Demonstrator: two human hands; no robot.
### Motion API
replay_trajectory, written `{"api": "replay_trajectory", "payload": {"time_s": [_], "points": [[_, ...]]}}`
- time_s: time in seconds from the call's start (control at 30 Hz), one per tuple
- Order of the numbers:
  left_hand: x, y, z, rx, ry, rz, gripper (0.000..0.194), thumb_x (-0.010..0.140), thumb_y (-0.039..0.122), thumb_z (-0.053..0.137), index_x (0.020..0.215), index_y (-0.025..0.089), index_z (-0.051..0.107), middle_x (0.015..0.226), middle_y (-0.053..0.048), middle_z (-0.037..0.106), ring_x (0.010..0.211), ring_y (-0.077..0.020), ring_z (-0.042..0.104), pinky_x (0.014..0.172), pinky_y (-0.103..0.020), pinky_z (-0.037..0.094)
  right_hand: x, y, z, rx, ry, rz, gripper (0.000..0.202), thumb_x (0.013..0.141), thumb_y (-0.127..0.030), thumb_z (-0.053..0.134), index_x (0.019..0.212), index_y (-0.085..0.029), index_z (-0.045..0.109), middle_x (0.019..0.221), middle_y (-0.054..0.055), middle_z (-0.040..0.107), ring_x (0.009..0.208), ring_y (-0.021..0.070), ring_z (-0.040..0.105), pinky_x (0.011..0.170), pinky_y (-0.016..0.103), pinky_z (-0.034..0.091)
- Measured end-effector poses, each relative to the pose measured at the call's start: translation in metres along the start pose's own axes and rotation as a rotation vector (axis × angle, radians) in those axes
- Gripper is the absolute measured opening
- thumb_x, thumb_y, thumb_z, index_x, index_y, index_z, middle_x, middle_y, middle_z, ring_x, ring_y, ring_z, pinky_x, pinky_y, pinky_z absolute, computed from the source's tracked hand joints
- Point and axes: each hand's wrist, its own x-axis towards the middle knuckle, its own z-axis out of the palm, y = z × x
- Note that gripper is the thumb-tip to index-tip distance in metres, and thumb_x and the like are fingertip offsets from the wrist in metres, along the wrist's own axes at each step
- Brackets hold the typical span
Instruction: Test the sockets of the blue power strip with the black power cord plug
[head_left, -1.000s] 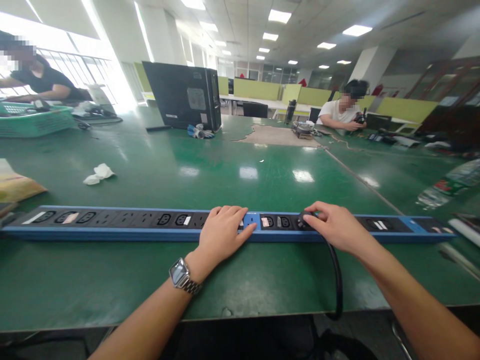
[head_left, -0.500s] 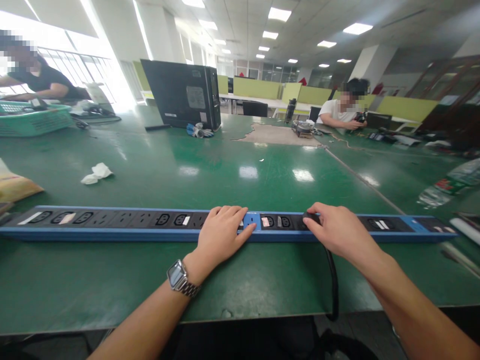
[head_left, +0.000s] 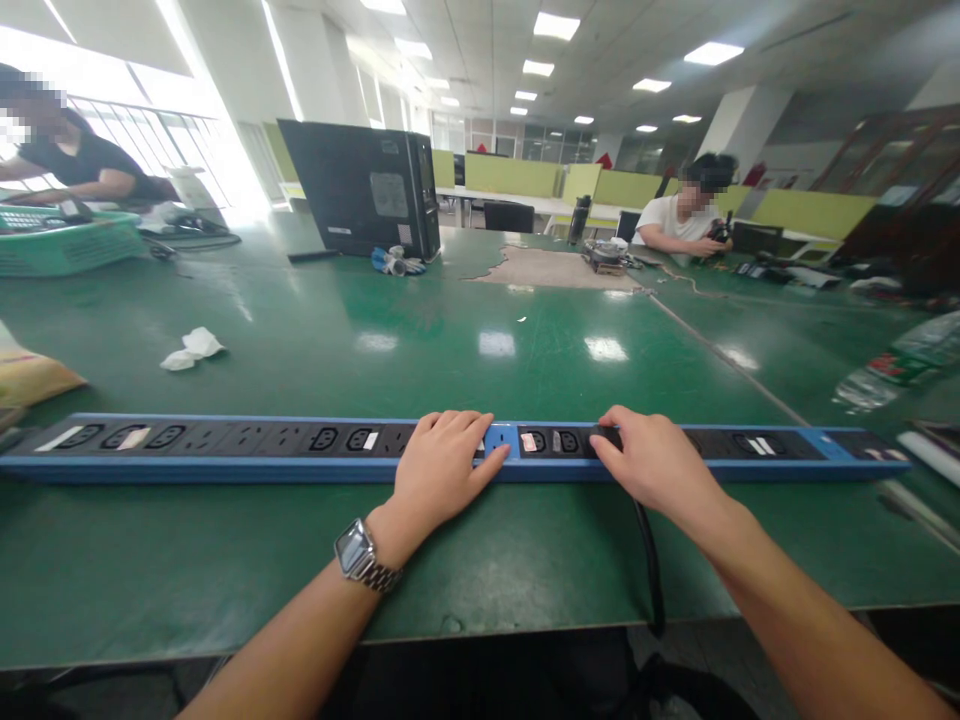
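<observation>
A long blue-and-black power strip lies across the table in front of me, its sockets facing up. My left hand rests flat over its middle, with the thumb spread beside a blue switch section. My right hand pinches a black plug at the strip, right of two sockets with small labels. From under that hand a thick black cable hangs over the table's front edge. Whether the plug's pins sit in a socket is hidden by my fingers.
Crumpled tissue lies beyond the strip at left, and a plastic bottle lies at right. Farther back are a black computer case, gloves and a green basket. Two other people sit at the table's far sides.
My right hand and the black plug have shifted slightly left along the strip, and the cable has swung left with them. My left hand stays in place.
</observation>
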Motion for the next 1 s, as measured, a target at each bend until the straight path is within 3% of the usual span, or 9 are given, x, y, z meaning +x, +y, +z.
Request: {"api": "replay_trajectory", "payload": {"time_s": [0.13, 0.23, 0.33, 0.43, 0.5, 0.67, 0.87, 1.0], "points": [[0.000, 0.000, -0.001, -0.003, -0.006, 0.000, 0.044, 0.096, 0.048, 0.043, 0.122, 0.017, 0.060, 0.120, -0.010, 0.068, 0.111, -0.0275, 0.060, 0.096, -0.046, 0.042, -0.011, 0.007, -0.024, 0.184, 0.126, 0.038, 0.034, 0.087, -0.043, 0.051, 0.100, -0.020, 0.072, 0.072, 0.004, 0.070, 0.066, 0.0200, 0.063, 0.061, 0.029, 0.040], [0.000, 0.000, -0.001, -0.007, -0.001, 0.001, 0.043, 0.096, 0.048, 0.043, 0.123, 0.018, 0.060, 0.120, -0.009, 0.067, 0.111, -0.0274, 0.060, 0.096, -0.046, 0.042, -0.018, 0.036, -0.050, 0.251, 0.222, 0.115, 0.038, 0.083, -0.052, 0.054, 0.103, -0.025, 0.072, 0.063, 0.001, 0.068, 0.057, 0.0192, 0.061, 0.058, 0.030, 0.039], [0.000, -0.001, -0.001, -0.008, 0.010, -0.001, 0.042, 0.096, 0.048, 0.043, 0.122, 0.019, 0.061, 0.119, -0.009, 0.068, 0.110, -0.0274, 0.060, 0.096, -0.046, 0.042, -0.019, 0.083, -0.059, 0.148, 0.153, 0.182, 0.039, 0.082, -0.051, 0.055, 0.101, -0.023, 0.074, 0.058, 0.003, 0.066, 0.055, 0.0216, 0.061, 0.057, 0.032, 0.039], [0.000, -0.001, 0.000, -0.011, 0.010, 0.000, 0.042, 0.096, 0.047, 0.044, 0.122, 0.019, 0.061, 0.119, -0.009, 0.068, 0.110, -0.0272, 0.061, 0.096, -0.046, 0.042, -0.019, 0.127, -0.051, 0.029, 0.070, 0.234, 0.039, 0.083, -0.047, 0.055, 0.101, -0.020, 0.076, 0.061, 0.006, 0.068, 0.059, 0.0238, 0.063, 0.060, 0.034, 0.039], [0.000, -0.001, 0.000, -0.008, 0.007, -0.005, 0.042, 0.096, 0.047, 0.044, 0.122, 0.019, 0.061, 0.119, -0.009, 0.068, 0.110, -0.0273, 0.061, 0.096, -0.046, 0.042, -0.019, 0.143, -0.043, -0.008, 0.029, 0.259, 0.039, 0.084, -0.046, 0.054, 0.104, -0.019, 0.076, 0.063, 0.007, 0.069, 0.062, 0.0248, 0.064, 0.063, 0.035, 0.040], [0.001, 0.001, -0.001, -0.005, -0.003, -0.010, 0.043, 0.096, 0.047, 0.044, 0.122, 0.017, 0.060, 0.120, -0.010, 0.068, 0.110, -0.0276, 0.061, 0.096, -0.046, 0.042, -0.020, 0.149, -0.035, -0.018, 0.003, 0.240, 0.041, 0.087, -0.046, 0.053, 0.110, -0.018, 0.074, 0.074, 0.011, 0.073, 0.067, 0.0248, 0.065, 0.065, 0.034, 0.041], [0.000, 0.000, -0.001, 0.003, 0.013, 0.001, 0.041, 0.097, 0.046, 0.043, 0.122, 0.019, 0.061, 0.120, -0.010, 0.068, 0.110, -0.0265, 0.061, 0.097, -0.045, 0.042, -0.016, 0.158, -0.031, -0.162, 0.042, 0.167, 0.039, 0.088, -0.045, 0.052, 0.108, -0.021, 0.076, 0.102, 0.016, 0.074, 0.084, 0.0290, 0.067, 0.074, 0.037, 0.044], [-0.001, 0.000, 0.000, -0.004, 0.004, 0.002, 0.043, 0.097, 0.048, 0.043, 0.123, 0.018, 0.060, 0.120, -0.009, 0.068, 0.111, -0.0268, 0.060, 0.097, -0.046, 0.042, -0.020, 0.161, -0.029, -0.167, 0.038, 0.184, 0.039, 0.088, -0.045, 0.053, 0.110, -0.022, 0.076, 0.102, 0.016, 0.074, 0.087, 0.0286, 0.068, 0.076, 0.037, 0.045]]}}
